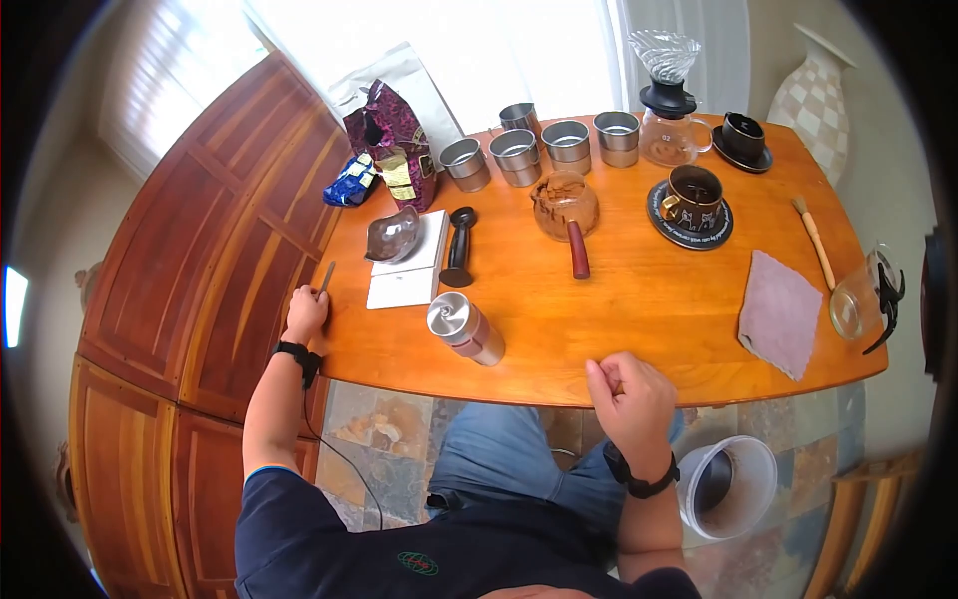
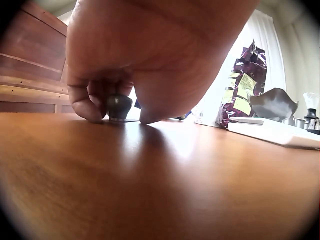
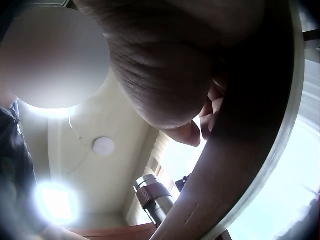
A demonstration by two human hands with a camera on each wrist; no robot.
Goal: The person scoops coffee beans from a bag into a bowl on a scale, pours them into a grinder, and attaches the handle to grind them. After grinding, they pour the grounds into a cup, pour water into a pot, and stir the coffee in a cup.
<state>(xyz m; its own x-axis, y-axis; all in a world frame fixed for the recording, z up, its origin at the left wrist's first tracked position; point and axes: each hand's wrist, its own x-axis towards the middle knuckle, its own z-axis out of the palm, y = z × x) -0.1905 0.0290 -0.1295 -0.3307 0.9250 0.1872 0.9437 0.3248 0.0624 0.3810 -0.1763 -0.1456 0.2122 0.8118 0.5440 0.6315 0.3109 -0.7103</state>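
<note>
At the table's left edge, my left hand (image 1: pixel 306 313) pinches a slim dark metal utensil (image 1: pixel 327 277). The left wrist view has the utensil's rounded end (image 2: pixel 119 107) low over the tabletop, between thumb and fingers; its full shape is hidden. My right hand (image 1: pixel 635 395) rests at the front edge, fingers loosely curled, with nothing seen in it. Nearest to both hands stands a silver hand coffee grinder (image 1: pixel 474 337) with a reddish band. Beyond my left hand, a translucent dark dish (image 1: pixel 393 236) sits on a white scale (image 1: pixel 402 290), beside a black long-handled tool (image 1: pixel 459 245).
Metal cups (image 1: pixel 515 158) line the back, near a purple coffee bag (image 1: pixel 394 150) and a glass dripper (image 1: pixel 667 60). A glass pot with a red handle (image 1: pixel 578 250) stands mid-table. Rightward are a black cup (image 1: pixel 694 190), cloth (image 1: pixel 781 314) and brush (image 1: pixel 816 245). A bin (image 1: pixel 753 479) stands below.
</note>
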